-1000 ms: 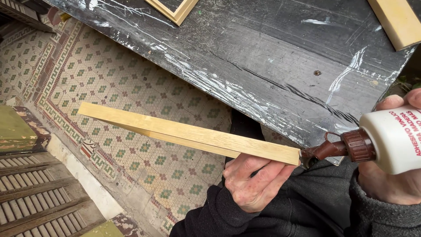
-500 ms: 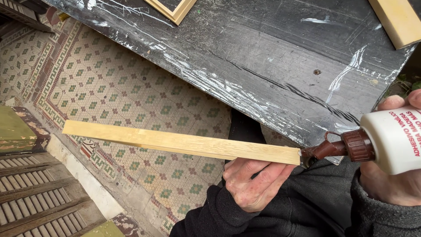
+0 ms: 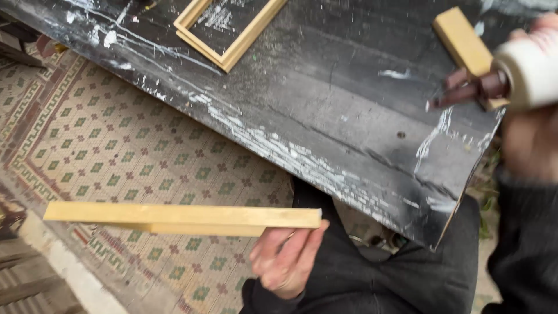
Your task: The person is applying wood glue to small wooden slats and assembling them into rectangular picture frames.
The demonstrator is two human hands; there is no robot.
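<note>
Open air between long pale wooden strip (image 3: 180, 218) and edge of dark, paint-streaked board worktop (image 3: 349, 116): passage free above patterned tile floor (image 3: 116, 134).
Strip runs level, blocks low left zone; left hand (image 3: 285, 261) grips its right end from below.
Worktop middle bare, room to reach across.
Far edge: pale rectangular wooden frame (image 3: 229, 29) lying flat.
Upper right: right hand (image 3: 532, 139) with white glue bottle, brown nozzle (image 3: 511, 75), in front of short pale wooden block (image 3: 462, 40); crowded.
Dark-trousered knee (image 3: 395, 273) fills space under worktop corner.
</note>
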